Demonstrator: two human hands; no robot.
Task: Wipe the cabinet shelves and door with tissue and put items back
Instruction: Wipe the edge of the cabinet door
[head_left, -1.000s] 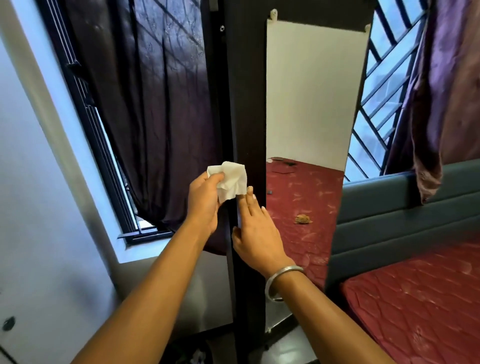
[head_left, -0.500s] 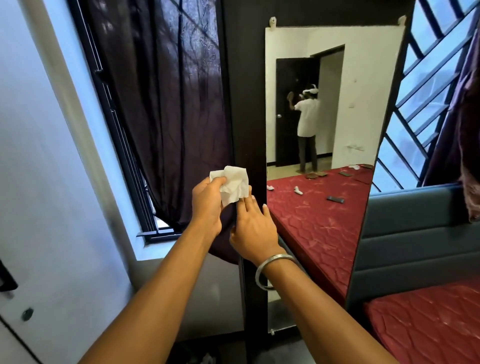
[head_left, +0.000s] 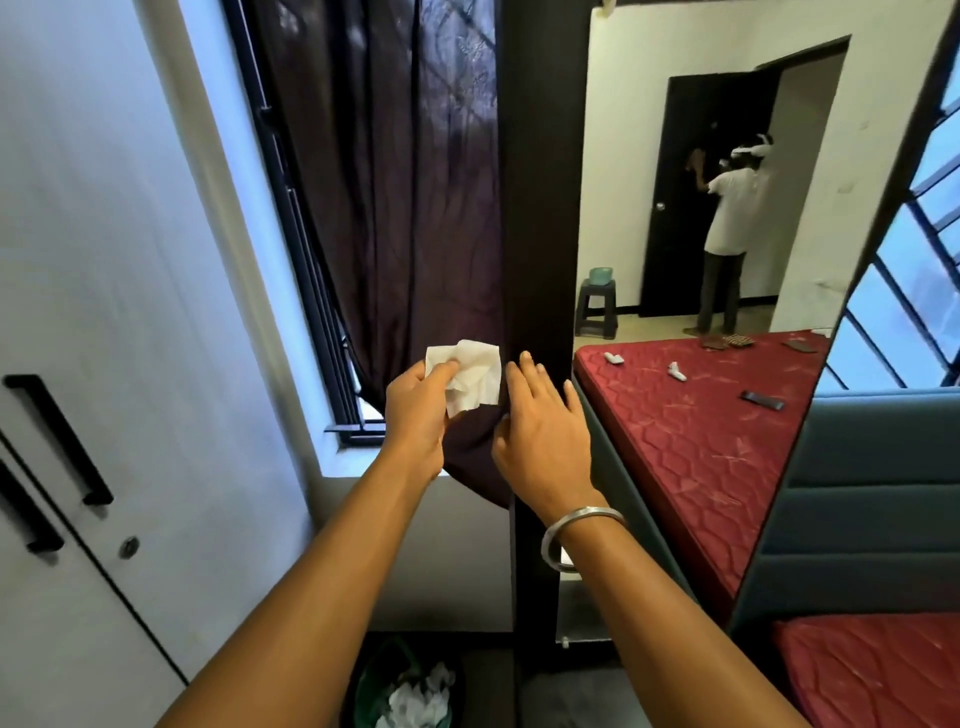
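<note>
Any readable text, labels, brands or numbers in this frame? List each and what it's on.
None readable.
tissue in the left hand: blank, no print.
dark door under the right hand: no label or sticker visible.
white cabinet door: only black handles and a keyhole, no marking.
small items on the red mattress seen in the mirror: too small to read.

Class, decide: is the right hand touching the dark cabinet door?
Touching. The head view shows the right hand with straight fingers laid flat against the dark door.
</note>
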